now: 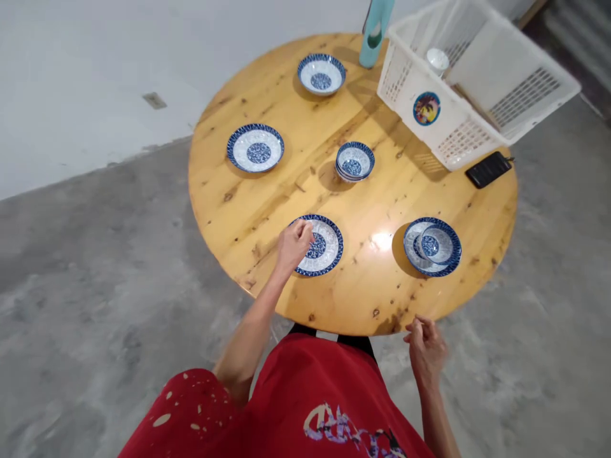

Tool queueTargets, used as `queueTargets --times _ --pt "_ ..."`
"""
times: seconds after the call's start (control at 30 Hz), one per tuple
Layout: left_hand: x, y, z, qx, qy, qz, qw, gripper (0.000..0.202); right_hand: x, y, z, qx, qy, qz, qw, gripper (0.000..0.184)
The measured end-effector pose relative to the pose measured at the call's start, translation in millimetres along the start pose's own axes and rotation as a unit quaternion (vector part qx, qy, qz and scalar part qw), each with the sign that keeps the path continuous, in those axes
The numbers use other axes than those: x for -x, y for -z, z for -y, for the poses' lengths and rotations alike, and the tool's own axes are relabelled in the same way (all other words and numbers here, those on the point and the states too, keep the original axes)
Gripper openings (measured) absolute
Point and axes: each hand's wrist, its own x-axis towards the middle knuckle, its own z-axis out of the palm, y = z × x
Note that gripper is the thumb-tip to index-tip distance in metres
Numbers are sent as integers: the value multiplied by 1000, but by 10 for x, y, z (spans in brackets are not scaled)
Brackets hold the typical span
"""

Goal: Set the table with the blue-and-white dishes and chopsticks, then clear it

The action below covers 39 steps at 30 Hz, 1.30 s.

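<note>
My left hand [294,243] is over the left part of a blue-and-white plate [329,253] near the front of the table. Its fingers are curled in, with nothing visible in them; whether they touch the plate I cannot tell. Low by the table's front edge, my right hand [426,350] has its fingers loosely bent inward and shows nothing held. To the right, a small bowl [436,245] sits in another patterned dish [426,270]. A short stack of matching bowls [354,161] stands near the middle of the table.
On the round wooden table [286,191] are another plate [255,147] at left and a deeper dish [321,74] at the back. A white plastic basket [449,137] holds a cup [437,61]. Beside it are a turquoise bottle [375,35] and a black phone [488,170].
</note>
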Motion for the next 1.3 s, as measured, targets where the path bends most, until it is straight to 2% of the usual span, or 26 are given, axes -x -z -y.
queueTargets --times 0.1,0.2,0.33,0.5,0.7,0.8,0.93,1.13,1.23,1.3 --pt "273 361 295 -20 44 -43 998 25 76 -39 7 -8 21 24 999 42" --pt "651 720 627 -32 92 -98 990 25 108 -111 11 -42 43 56 997 42" --pt "1240 1006 938 -61 146 -149 976 24 182 -221 -56 -90 58 111 988 45" --pt "1782 1053 980 -58 173 -138 974 28 441 -216 -266 -131 70 138 979 43" --pt "2193 973 892 -73 134 -121 981 27 764 -193 -687 -173 74 151 970 41" --pt "2346 979 863 -57 123 -120 984 26 869 -208 -793 -181 76 162 967 43" --pt "2353 1033 774 -33 90 -121 988 24 994 -146 -811 -180 83 153 968 43" --pt "1975 1012 630 27 54 -105 993 24 1199 -28 -984 -154 55 81 983 42" --pt "1737 1059 641 46 24 -68 996 25 1324 -118 -993 -174 7 53 983 42" --pt "1579 1197 681 43 11 -41 998 25 1428 -262 -867 -196 -25 35 980 41"
